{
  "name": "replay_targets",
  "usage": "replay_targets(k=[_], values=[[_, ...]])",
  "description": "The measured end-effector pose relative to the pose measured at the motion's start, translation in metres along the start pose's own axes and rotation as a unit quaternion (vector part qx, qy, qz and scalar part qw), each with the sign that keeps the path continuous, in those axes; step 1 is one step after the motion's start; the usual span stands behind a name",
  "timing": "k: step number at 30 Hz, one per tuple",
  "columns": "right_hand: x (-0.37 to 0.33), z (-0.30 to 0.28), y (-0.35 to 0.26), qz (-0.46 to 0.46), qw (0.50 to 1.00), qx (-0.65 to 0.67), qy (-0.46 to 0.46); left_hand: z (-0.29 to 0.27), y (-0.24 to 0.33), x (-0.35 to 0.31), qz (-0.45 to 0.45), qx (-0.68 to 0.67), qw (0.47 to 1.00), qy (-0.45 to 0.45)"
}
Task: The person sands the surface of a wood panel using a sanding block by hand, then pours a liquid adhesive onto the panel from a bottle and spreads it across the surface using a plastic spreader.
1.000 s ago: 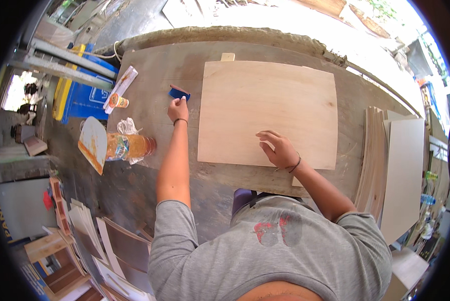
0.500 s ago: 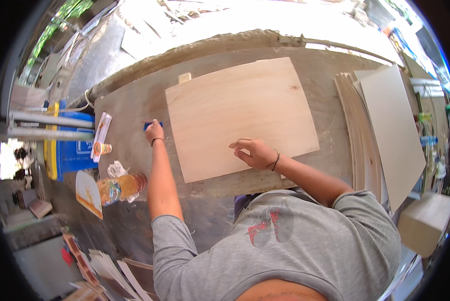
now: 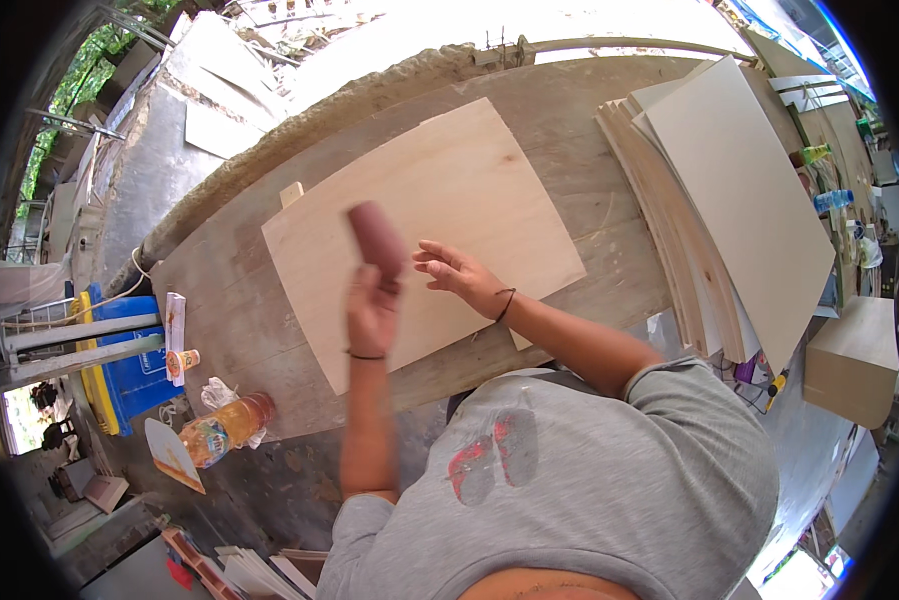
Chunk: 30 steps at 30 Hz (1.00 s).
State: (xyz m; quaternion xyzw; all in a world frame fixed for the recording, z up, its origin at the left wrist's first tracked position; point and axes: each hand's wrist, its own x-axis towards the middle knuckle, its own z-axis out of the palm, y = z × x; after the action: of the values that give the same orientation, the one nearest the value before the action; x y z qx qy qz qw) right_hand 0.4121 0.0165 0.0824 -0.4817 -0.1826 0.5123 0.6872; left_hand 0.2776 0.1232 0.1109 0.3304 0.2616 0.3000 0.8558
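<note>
A pale plywood sheet (image 3: 499, 200) lies flat and slightly turned on the worn workbench (image 3: 219, 270). Gripped in my left hand (image 3: 371, 318) is a sanding block (image 3: 376, 238), its reddish-brown abrasive face showing above the sheet. Motion smears that hand and the block a little. My right hand (image 3: 461, 282) hovers just right of the block, over the sheet's near part, holding nothing, with fingers apart. A small wood piece (image 3: 291, 194) shows at the sheet's far left corner.
On the right stands a stack of boards (image 3: 659, 230) topped by a large pale panel (image 3: 744, 180). Along the left end are a bottle of amber liquid (image 3: 224, 432), a paper cup (image 3: 181, 361), a crumpled cloth (image 3: 216, 392) and a blue bin (image 3: 134, 375). A box (image 3: 854, 355) sits far right.
My left hand has brought the sanding block from the bench left of the sheet to above it, turning its abrasive face into view. The whole view has shifted and rotated.
</note>
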Motion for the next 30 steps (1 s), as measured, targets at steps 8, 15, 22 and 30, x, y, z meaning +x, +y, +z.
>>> replay_targets(k=[8,15,22,30], values=[[0.006,-0.070,-0.028,-0.231,0.867,-0.383,0.221,-0.013,-0.073,0.004,0.083,0.528,0.841,0.085],[0.027,-0.148,-0.030,-0.197,0.606,-0.761,0.122,-0.095,-0.042,0.040,0.175,0.829,0.471,0.245],[0.119,-0.136,-0.045,-0.189,0.590,-0.768,0.162,-0.091,-0.041,0.045,0.153,0.859,0.436,0.222],[0.103,-0.134,-0.049,-0.199,0.575,-0.785,0.113,-0.091,-0.042,0.039,0.149,0.863,0.430,0.221]])
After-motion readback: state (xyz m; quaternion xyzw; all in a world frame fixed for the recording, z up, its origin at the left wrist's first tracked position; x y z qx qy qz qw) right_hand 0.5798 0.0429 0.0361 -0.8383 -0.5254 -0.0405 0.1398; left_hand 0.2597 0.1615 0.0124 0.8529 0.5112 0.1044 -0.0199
